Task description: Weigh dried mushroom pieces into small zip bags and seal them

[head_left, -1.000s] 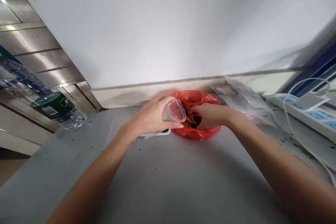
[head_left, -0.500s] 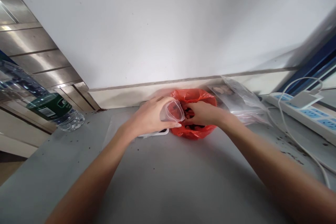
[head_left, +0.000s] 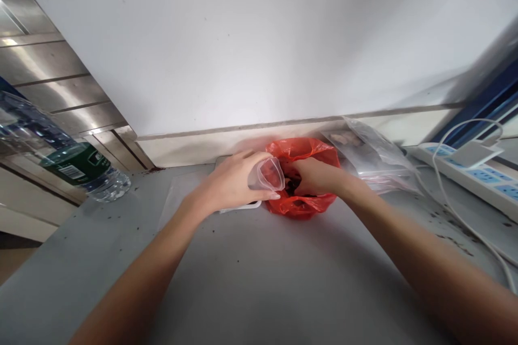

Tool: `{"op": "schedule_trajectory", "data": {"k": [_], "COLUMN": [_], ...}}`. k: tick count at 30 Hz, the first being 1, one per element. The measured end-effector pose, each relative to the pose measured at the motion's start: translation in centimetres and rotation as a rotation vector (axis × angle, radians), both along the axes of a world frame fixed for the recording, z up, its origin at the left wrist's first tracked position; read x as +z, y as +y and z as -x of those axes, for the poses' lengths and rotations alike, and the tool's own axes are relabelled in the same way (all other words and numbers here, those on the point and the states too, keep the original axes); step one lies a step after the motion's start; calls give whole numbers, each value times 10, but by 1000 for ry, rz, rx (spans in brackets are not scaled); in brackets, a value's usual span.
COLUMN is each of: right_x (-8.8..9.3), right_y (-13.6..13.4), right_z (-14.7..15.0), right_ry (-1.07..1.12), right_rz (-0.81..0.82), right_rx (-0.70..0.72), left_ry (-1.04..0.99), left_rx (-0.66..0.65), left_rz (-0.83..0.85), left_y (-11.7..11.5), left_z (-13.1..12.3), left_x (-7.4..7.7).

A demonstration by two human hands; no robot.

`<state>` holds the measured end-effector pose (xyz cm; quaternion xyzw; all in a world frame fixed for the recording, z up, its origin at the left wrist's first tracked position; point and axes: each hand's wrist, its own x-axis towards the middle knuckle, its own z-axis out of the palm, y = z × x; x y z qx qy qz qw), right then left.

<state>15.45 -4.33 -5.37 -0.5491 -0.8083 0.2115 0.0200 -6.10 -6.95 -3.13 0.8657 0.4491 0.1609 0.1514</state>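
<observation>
My left hand [head_left: 232, 180] is wrapped round a small clear plastic cup [head_left: 270, 173], tilted so its mouth faces the red plastic bag [head_left: 309, 210]. The bag stands wide-mouthed against the foot of the wall, with dark pieces [head_left: 291, 183] showing inside. My right hand [head_left: 315, 175] reaches into the bag; its fingertips are hidden among the dark contents, so I cannot see whether they grip anything. Under and behind my left hand lies a flat white-edged object [head_left: 253, 205], mostly covered, beside a sheet of clear plastic [head_left: 174, 194].
A green-labelled water bottle [head_left: 81, 164] stands at the left. Behind the red bag on the right lies a clear zip bag [head_left: 376, 156] with brownish pieces. A power strip [head_left: 481, 172] with a plugged-in white charger and cable [head_left: 453, 205] is at the right. Dark crumbs dot the grey tabletop [head_left: 259, 280].
My right hand has gone deeper into the red bag, and its fingers are more hidden. The bag's rim has shifted slightly. My left hand keeps the cup in nearly the same place.
</observation>
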Motion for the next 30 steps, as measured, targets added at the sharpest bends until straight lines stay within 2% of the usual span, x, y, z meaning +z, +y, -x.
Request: {"op": "schedule_trajectory", "data": {"k": [10, 14, 21, 25, 30], "right_x": [18, 24, 37, 39, 42], "right_y": [9, 12, 11, 4, -3], "right_z": [-15, -24, -42, -35, -22], "right_ry": [6, 37, 342, 461, 352], "right_rz": [2, -61, -109, -133, -193], "right_rx": [-14, -6, 35, 116, 284], "left_ry": [-41, -37, -54, -52, -92], "left_rx": [24, 27, 36, 63, 57], "left_rz": [54, 72, 65, 90, 105], "left_y": [2, 4, 4, 3, 5], "left_z": [-2, -1, -2, -4, -5], "left_x": [-4, -4, -4, -6, -11]}}
